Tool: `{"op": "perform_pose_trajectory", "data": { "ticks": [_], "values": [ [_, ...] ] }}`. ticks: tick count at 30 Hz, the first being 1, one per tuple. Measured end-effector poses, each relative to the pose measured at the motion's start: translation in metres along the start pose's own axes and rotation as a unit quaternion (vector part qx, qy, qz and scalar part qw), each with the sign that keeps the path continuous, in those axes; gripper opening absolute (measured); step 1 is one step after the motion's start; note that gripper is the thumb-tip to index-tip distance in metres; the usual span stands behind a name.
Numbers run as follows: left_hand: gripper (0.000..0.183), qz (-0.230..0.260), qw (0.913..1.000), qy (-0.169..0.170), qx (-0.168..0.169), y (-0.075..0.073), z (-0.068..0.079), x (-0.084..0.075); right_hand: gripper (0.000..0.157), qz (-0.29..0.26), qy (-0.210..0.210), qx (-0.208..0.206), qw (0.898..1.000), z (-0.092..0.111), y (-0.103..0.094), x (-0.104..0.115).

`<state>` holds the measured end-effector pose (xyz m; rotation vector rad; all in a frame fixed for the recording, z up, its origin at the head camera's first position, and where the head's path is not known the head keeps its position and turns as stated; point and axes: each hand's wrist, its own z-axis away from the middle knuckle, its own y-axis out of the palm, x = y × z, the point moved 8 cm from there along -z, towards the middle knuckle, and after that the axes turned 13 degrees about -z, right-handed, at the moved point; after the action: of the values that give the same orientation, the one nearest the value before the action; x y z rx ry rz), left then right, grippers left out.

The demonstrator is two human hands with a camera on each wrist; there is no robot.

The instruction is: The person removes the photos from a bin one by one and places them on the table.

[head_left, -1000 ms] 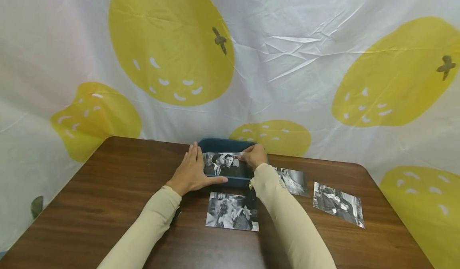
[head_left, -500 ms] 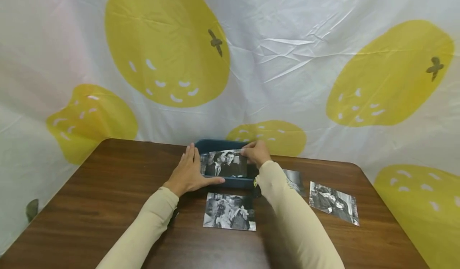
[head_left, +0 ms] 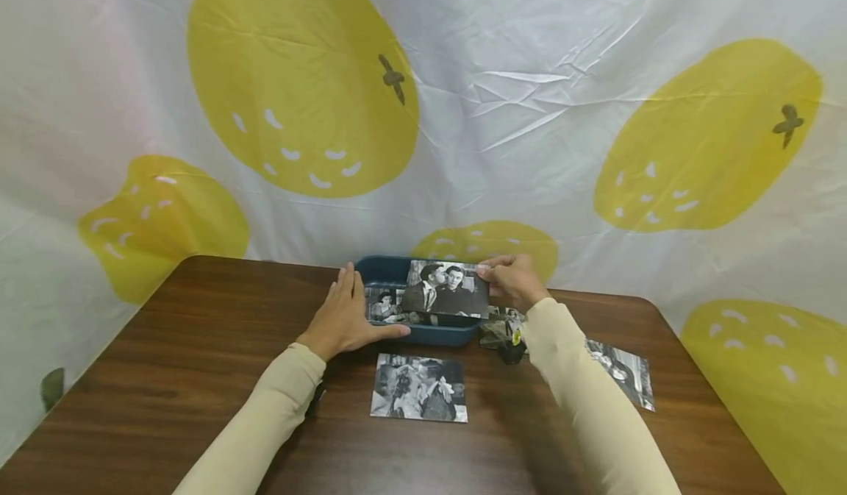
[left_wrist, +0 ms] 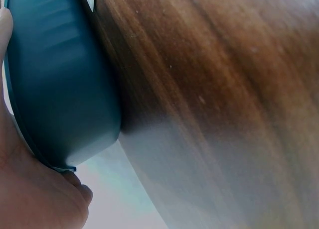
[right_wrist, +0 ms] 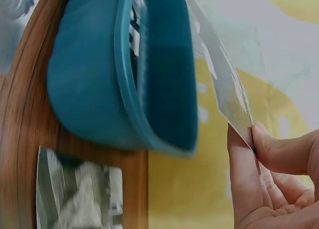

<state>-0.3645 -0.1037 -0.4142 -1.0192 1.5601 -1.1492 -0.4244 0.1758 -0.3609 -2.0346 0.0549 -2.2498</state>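
Observation:
My right hand (head_left: 516,278) pinches a black-and-white photo (head_left: 446,289) by its right edge, thumb in front. In the right wrist view the held photo (right_wrist: 227,84) is raised beside the rim of the blue bin (right_wrist: 132,89). My left hand (head_left: 344,315) rests against the bin's left end, fingers straight and thumb along the front rim. The left wrist view shows the bin's outer wall (left_wrist: 60,79) beside that hand. Inside the bin, another photo (head_left: 381,304) shows at the left, partly covered by the held one.
One photo (head_left: 419,388) lies on the wooden table (head_left: 165,377) before the bin. Two more, one photo (head_left: 492,331) right of the bin and another photo (head_left: 625,370) farther right, are partly covered by the right arm. A lemon-print cloth (head_left: 503,149) hangs behind.
My right hand has lifted the photo up and to the right, out of the bin, uncovering another photo inside. The left hand stays at the bin.

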Motion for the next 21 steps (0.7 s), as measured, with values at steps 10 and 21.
{"op": "perform_pose_trajectory", "data": {
  "ticks": [10, 21],
  "values": [
    [0.138, 0.002, 0.9999, -0.001, -0.013, -0.003, 0.0, 0.004, 0.031, 0.013, 0.019, 0.023, 0.999, 0.026, -0.046, -0.004],
    [0.138, 0.002, 0.9999, 0.0, -0.011, 0.0, -0.002, 0.002, 0.032, 0.019, 0.029, 0.061, 0.998, 0.064, -0.099, -0.03]
  ]
}}
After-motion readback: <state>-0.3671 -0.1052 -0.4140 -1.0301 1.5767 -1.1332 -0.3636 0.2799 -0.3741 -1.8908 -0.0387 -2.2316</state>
